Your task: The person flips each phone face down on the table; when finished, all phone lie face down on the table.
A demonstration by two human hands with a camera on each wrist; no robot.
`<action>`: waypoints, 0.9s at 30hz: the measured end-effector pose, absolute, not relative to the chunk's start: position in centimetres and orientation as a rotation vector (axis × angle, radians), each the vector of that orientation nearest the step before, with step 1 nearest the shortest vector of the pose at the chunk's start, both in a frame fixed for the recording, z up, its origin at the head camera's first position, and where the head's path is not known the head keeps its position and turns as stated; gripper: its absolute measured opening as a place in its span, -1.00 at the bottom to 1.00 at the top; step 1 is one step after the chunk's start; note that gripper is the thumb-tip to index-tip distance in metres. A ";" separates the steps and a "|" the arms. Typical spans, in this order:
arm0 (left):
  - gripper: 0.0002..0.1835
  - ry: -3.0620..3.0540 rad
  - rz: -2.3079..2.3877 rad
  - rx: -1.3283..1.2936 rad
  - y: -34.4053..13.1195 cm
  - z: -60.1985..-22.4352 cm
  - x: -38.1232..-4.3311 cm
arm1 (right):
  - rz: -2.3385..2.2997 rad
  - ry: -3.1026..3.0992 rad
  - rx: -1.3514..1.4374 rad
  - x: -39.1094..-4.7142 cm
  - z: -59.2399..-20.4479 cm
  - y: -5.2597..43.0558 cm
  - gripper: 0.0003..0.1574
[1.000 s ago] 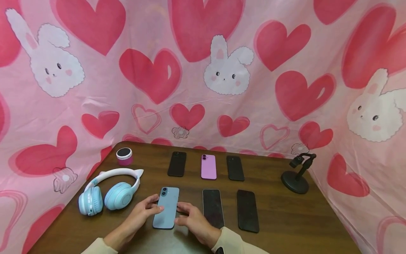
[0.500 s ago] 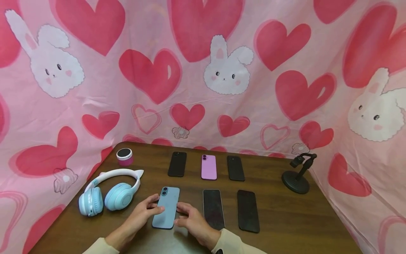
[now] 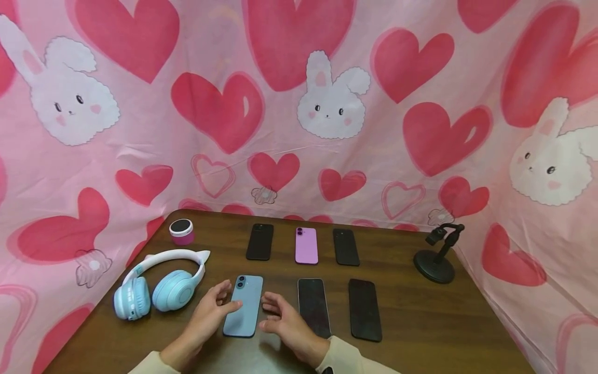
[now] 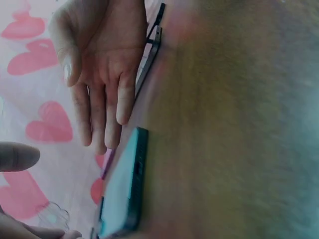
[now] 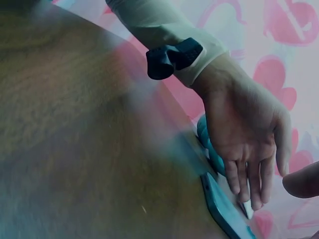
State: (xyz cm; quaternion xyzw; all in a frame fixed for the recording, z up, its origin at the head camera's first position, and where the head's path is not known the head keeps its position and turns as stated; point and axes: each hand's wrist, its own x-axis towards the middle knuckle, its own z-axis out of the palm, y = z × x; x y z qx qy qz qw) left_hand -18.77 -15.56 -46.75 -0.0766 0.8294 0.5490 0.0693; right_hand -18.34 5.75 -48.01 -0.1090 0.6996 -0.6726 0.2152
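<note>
As blue phone (image 3: pixel 244 312) is flanked by left hand (image 3: pixel 207 314) and right hand (image 3: pixel 290 326) at lower centre of frame, placing or aligning is judged to be step in hand. Fingers of both held loosely extended, nothing gripped; contact of left thumb (image 3: pixel 231 307) over phone's back cannot be told. Phone seen flat on worktop (image 3: pixel 416 317). Next move: fingers to be closed on edges if shifting is wanted. No containers seen; headphones (image 3: pixel 173 291), lower left, set on worktop.
</note>
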 end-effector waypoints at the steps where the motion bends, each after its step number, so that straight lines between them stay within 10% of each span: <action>1: -0.13 2.520 1.653 -0.221 -15.4 -46.5 -18.7 | -1.867 1.957 -0.329 -18.3 -47.8 6.0 -0.15; 27: -0.08 2.320 1.954 0.392 -8.3 -45.8 -16.6 | -1.858 2.414 -0.430 -18.2 -46.0 13.3 -0.17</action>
